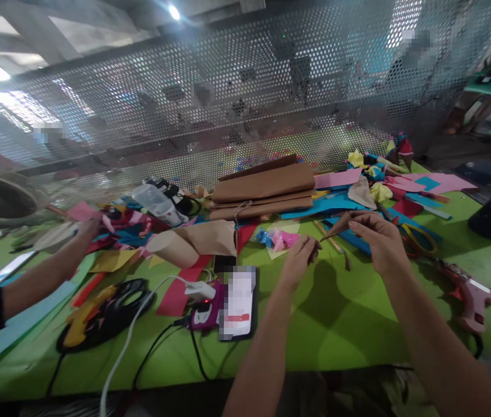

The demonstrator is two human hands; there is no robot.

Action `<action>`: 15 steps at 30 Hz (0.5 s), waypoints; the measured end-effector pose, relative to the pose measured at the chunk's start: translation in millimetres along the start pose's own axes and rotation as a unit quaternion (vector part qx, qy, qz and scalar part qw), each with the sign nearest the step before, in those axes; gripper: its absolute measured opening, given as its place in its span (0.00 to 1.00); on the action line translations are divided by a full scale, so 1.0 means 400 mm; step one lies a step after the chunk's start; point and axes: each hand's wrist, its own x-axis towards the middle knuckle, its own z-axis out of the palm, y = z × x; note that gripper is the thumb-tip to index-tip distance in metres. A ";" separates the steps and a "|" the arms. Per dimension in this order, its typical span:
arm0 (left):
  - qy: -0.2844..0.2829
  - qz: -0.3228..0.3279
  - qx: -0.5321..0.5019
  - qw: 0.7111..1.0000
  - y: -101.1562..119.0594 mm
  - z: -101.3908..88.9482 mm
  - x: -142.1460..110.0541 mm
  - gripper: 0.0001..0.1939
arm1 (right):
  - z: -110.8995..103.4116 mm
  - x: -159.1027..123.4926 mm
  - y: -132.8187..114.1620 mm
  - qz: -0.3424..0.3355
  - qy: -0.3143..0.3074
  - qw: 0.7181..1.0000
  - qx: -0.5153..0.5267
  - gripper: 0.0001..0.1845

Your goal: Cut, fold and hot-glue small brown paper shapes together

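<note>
A small brown paper cone hangs above the green table, held between both hands. My left hand pinches its narrow lower tip with fingers pressed together. My right hand curls over the wider upper end. Under the hands lie a thin brown stick and blue paper strips. Crumpled pink and blue paper lies just left of my left hand.
Another person's arm reaches across the left side. A stack of brown paper sheets sits at the back. A phone, a charger and cables lie in front; a pink glue gun lies right. Perforated metal screen behind.
</note>
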 end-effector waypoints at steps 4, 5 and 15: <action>0.001 0.029 0.009 1.000 -0.004 0.006 0.004 0.15 | 0.005 -0.002 -0.009 0.035 0.000 0.999 0.040 0.06; 0.002 0.035 0.013 0.999 -0.006 0.009 0.004 0.14 | 0.007 -0.003 -0.010 0.043 -0.003 0.998 0.047 0.07; 0.019 0.024 0.003 1.000 0.003 0.018 0.001 0.05 | 0.011 -0.007 -0.002 -0.001 -0.026 1.000 -0.005 0.07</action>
